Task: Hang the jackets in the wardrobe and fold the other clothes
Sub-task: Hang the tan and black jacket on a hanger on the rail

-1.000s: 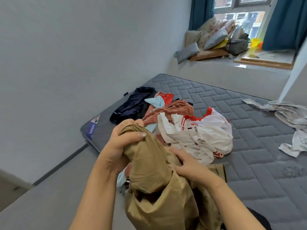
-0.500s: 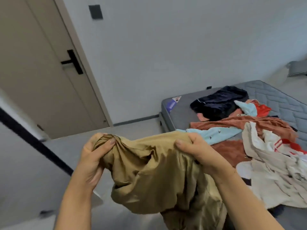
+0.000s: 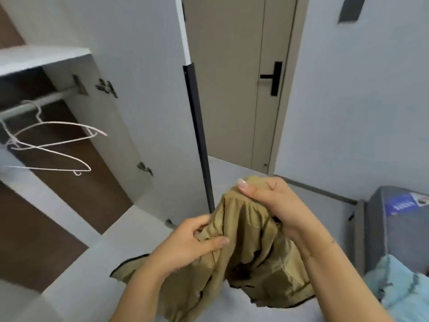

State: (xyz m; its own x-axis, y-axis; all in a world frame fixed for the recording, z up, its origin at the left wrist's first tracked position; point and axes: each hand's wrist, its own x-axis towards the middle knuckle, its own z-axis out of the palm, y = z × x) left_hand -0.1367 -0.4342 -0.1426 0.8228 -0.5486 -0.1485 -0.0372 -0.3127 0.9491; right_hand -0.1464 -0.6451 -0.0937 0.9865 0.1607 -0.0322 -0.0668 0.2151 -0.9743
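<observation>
I hold a khaki jacket (image 3: pixel 250 259) with dark trim bunched in front of me. My left hand (image 3: pixel 192 242) pinches a fold of it low on the left. Higher up, my right hand (image 3: pixel 269 201) grips its top edge. The rest of the jacket hangs down between my forearms. At the left stands the open wardrobe (image 3: pixel 69 54) with a hanging rail (image 3: pixel 46 98). Two white wire hangers (image 3: pixel 53 145) hang from the rail, empty.
The white wardrobe door (image 3: pixel 144 89) stands open with its black edge handle (image 3: pixel 197 135) toward me. Behind it is a beige room door (image 3: pixel 232 77). The grey mattress corner (image 3: pixel 399 219) and a light blue garment (image 3: pixel 401 289) lie at the lower right.
My view has swung left from the bed and its clothes pile to the open wardrobe. Both hands keep hold of the khaki jacket and have come closer together.
</observation>
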